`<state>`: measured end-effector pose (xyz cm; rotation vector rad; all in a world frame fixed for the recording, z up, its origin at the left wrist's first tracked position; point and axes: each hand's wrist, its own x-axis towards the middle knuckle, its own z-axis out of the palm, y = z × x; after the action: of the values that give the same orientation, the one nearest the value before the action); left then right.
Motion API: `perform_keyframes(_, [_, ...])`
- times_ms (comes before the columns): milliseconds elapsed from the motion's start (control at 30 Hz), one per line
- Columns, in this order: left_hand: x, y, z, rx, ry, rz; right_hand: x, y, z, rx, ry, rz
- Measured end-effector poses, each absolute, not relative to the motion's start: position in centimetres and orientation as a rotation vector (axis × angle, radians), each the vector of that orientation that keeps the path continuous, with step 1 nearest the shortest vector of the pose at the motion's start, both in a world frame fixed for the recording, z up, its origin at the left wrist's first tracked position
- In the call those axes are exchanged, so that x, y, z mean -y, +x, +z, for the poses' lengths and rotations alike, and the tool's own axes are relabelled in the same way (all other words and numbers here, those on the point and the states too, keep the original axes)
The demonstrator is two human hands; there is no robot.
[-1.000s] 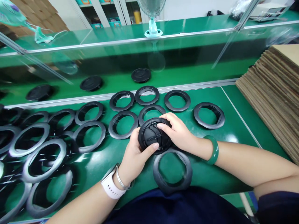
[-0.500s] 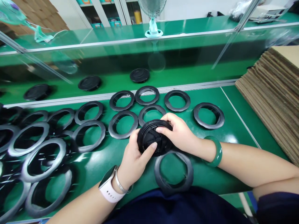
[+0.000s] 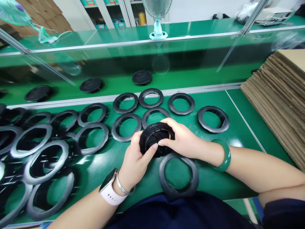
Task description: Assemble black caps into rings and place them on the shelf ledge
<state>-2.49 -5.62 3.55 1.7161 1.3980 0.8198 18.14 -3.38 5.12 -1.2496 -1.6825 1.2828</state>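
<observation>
Left hand (image 3: 134, 163), right hand (image 3: 183, 138): both grips clenched on black disc (image 3: 153, 140), held just beyond ring (image 3: 162, 175). Even pressure around disc rim advisable, disc kept level between palms.

Black rings (image 3: 154, 108) crowd the left hand (image 3: 135, 162) and right hand (image 3: 183, 136) from 9 to 1 o'clock and at 6 o'clock, leaving green counter (image 3: 238, 133) open at 3 o'clock before stacked cardboard (image 3: 274, 105).

A stack of cardboard sheets (image 3: 274, 108) lies on the green workbench (image 3: 228, 181), and a small fan (image 3: 157, 12) stands beyond the glass partition (image 3: 190, 54).
</observation>
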Motion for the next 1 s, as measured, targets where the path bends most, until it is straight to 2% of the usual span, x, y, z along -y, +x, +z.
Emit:
perform_keyframes(133, [5.8, -2.2, 3.5, -1.395, 1.709, 0.832, 3.9, 17.9, 5.2, 1.727, -1.318, 1.207])
perform_keyframes(367, [6.0, -2.3, 3.8, -1.428, 1.717, 0.818, 3.7, 18.0, 5.3, 1.665, -1.293, 1.266])
perform_keyframes(467, [5.8, -2.4, 3.9, -1.394, 1.679, 0.82, 3.1, 18.1, 4.8, 1.557, -1.265, 1.401])
perform_keyframes(600, [5.4, -2.5, 4.0, -1.23, 1.45, 0.917, 2.1, 18.7, 4.7, 1.104, -1.177, 1.75])
perform_keyframes(700, [5.0, -2.6, 4.1, -1.154, 1.35, 1.002, -0.4, 20.4, 5.8, 0.858, -1.129, 1.812])
perform_keyframes(767, [4.8, -2.7, 4.0, -1.182, 1.477, 0.991, -3.5, 22.4, 6.6, 0.849, -1.122, 1.673])
perform_keyframes(833, [4.6, -2.7, 3.8, -1.217, 1.728, 0.911, -7.3, 25.1, 7.2, 0.878, -1.183, 1.362])
perform_keyframes(1000, [4.4, -2.6, 3.1, -1.123, 2.184, 0.658, -14.6, 32.5, 6.6, 1.232, -1.664, 0.132])
